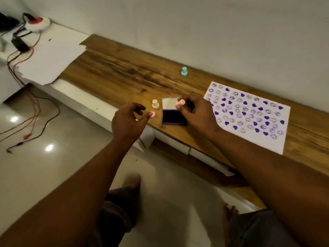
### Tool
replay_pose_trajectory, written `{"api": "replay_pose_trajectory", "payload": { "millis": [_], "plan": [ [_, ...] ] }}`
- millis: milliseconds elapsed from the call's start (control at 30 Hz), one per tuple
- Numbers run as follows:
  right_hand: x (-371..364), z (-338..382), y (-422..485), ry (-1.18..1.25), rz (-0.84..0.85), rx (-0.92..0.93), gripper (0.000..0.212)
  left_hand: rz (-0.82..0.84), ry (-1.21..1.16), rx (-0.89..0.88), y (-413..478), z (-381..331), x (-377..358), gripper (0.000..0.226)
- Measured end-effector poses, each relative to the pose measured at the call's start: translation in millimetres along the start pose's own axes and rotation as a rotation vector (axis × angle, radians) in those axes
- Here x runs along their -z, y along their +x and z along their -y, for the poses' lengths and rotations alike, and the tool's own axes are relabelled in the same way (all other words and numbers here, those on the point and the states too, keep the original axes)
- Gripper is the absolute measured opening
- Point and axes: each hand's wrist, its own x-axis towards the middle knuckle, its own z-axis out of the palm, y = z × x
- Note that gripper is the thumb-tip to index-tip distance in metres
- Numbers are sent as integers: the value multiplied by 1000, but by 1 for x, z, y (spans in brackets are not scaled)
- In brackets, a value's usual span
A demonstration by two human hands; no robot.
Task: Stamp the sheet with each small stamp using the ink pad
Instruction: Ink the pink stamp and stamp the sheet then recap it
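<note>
A white sheet [249, 138] covered with purple smileys and hearts lies on the wooden shelf [124, 72] at the right. Left of it sits the open purple ink pad [173, 117], its lid [170, 104] up. My right hand [195, 113] pinches a small pink stamp [179, 102] just above the pad's far edge. My left hand [128, 120] hovers at the shelf's front edge, fingers loosely curled, next to a small pink piece [153, 114]. A cream stamp [155, 103] stands by the pad. A teal stamp [184, 71] stands farther back.
White sheets of paper [51, 57] cover the shelf's left end. Beyond them lie a power strip [38, 23], an adapter and red and black cables [32, 107] trailing to the tiled floor. The wall runs close behind the shelf. My knees and a bare foot show below.
</note>
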Motion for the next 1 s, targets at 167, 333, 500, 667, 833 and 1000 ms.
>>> {"api": "replay_pose_trajectory", "payload": {
  "millis": [167,333,500,667,833,1000],
  "plan": [
    [-35,20,8,-20,101,87,24,142,67,20,4,28,-18,53],
    [-57,31,17,-160,169,130,27,150,64,9,16,33,-33,57],
    [-70,31,22,-301,183,145,23,147,10,20,18,36,-35,47],
    [-79,31,25,-334,202,134,20,130,-51,-4,16,41,-37,41],
    [-81,34,25,-346,190,129,20,132,-71,-8,17,42,-38,39],
    [-84,37,25,-418,227,156,18,134,-55,4,18,42,-39,34]
  ]
}}
